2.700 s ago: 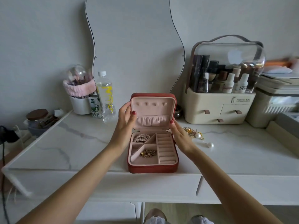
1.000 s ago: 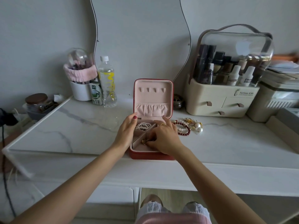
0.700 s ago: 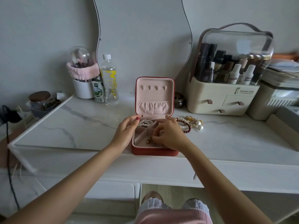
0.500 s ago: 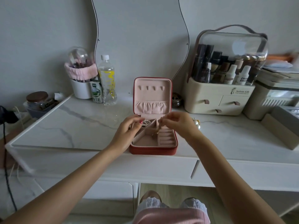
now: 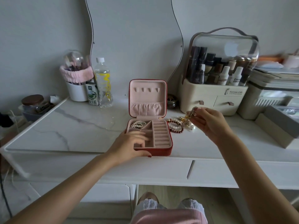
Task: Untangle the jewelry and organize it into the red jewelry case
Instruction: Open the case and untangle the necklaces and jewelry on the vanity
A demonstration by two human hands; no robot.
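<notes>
Far left of the marble-top table (image 5: 68, 126) we saw a brown-lidded jar (image 5: 32, 101) just off the edge. Next came a white cup (image 5: 76, 92) with a pink band and a clear dome, a small milk carton (image 5: 93, 94) and a clear water bottle (image 5: 103, 83), all close together near the wall.

Our left hand (image 5: 129, 147) gripped the near-left corner of the red jewelry case (image 5: 161, 152): thumb along the front wall, fingers curled over the rim into the front-left compartment. Fingertips were motion-blurred; we couldn't tell whether they touched anything inside.

The case sat open at mid-table near the front edge, lid upright. A pearl bracelet (image 5: 138, 124) lay in the back-left compartment. The ring rolls on the right side looked bare.

Just right of the case, a tangled jewelry pile (image 5: 177, 126) lay on the table: dark red beads, pearls, gold bits.

Our right hand (image 5: 208, 122) was raised over that pile, fingertips pinching a gold chain piece (image 5: 191, 113). Its lower end hung down into the pile; we couldn't tell whether it was free or snagged.

Behind it stood a cream cosmetics organizer (image 5: 213, 102) with a clear domed lid, bottles inside. Far right: a stack of boxes (image 5: 271, 96), blurred.
</notes>
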